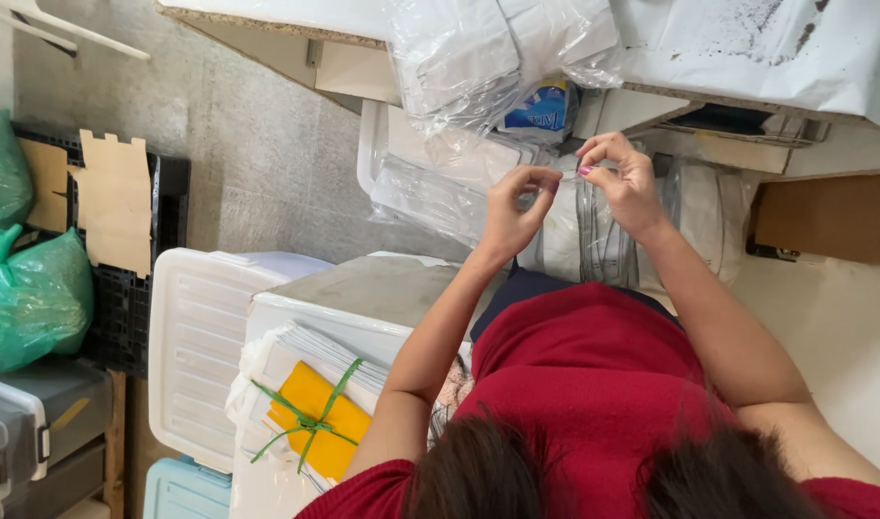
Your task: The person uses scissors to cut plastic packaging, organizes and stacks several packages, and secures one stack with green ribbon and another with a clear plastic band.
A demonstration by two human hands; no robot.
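A: What are the hands on?

B: A small clear packet [567, 178], held up just right of the white tray [374, 144]. The right hand [630, 187] has thumb and forefinger clenched on its upper edge. The left hand [515, 207] grasps the other end with 2 curled fingers [545, 185], as far as I can tell; the packet is thin and half see-through.

A: Which step would you say it is?

B: I judge it to be working the packet's mouth, opening or closing it. I cannot tell which. Any further move calls for both pinches to stay firm, since the film looks slippery and limp.

A: And the containers?

B: The white tray holds flat clear sleeves with pale contents. Above the tray, on the tabletop [267, 21], lies a clear bag [488, 58] stuffed with white folded pieces. Right of the tray, a blue pack [541, 111] sits tucked under the tabletop edge. Below the tray, a white tub [267, 317] holds a paper bundle [310, 413], white sheets and 1 yellow envelope tied with green string. Far left of the tray, 2 green bags [31, 298] are knotted shut, so their contents are hidden.
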